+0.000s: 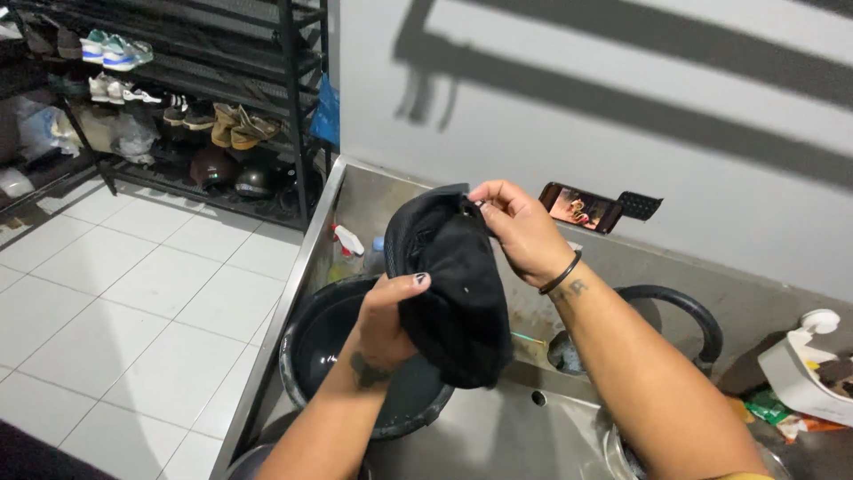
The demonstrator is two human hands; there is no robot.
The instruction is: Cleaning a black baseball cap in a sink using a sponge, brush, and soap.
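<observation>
The fingers [487, 197] of the right hand [522, 229] are pinched closed on the top edge of a black cloth cap [449, 280]. The thumb and the first fingers meet on the fabric there, so this hand holds the upper end. The left hand [384, 324] is lower, and its fingers are wrapped closed around the middle of the cap from the left side; the thumb, with a dark painted nail, presses on the front of the fabric.

Between the two hands the cap hangs with its long axis almost vertical, a little tilted, the upper end toward the right hand and the lower end falling free below the left hand. It touches nothing but the two hands. The left hand is nearer to the loose lower part; the right hand is nearer to the top rim.

Directly under the cap is a round black bucket [306, 351] with some water inside, and it sits in a steel sink [498, 436]. Behind the cap, on the steel counter [373, 191] ledge, a spray bottle [346, 249] stands to the left and a phone [582, 207] leans on the wall to the right. Further to the right of the cap there are a black curved hose [684, 307] and a white pump bottle [804, 360]. Far left of the cap stands a black shoe rack [298, 98] on white floor tiles [133, 284].
</observation>
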